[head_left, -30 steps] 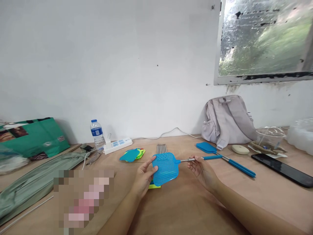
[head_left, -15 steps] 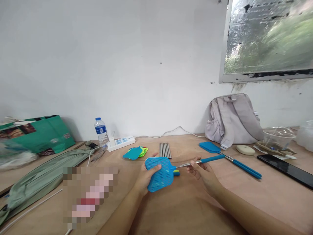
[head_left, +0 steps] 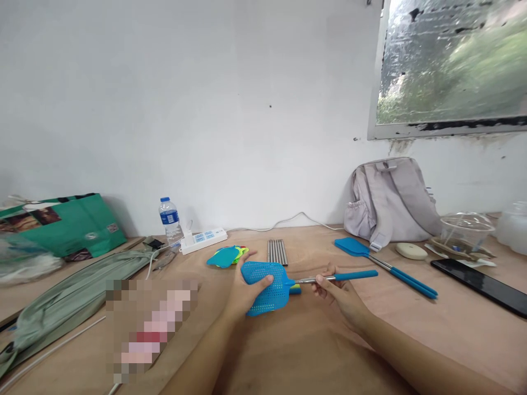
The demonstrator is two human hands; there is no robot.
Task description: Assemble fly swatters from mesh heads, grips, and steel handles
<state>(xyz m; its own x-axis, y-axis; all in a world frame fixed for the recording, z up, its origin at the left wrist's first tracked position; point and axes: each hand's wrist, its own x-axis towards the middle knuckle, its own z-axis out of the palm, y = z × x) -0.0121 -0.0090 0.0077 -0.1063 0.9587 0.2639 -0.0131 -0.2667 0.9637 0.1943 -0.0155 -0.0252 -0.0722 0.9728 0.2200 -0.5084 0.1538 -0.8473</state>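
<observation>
Head view: swatter head (head_left: 265,287) tilted flatter, handle (head_left: 356,274) lowered

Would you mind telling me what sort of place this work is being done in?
Probably an informal home or small-workshop bench: a bare wooden table against a scuffed white wall, a backpack, a water bottle, a power strip and loose fly-swatter heads.
</observation>
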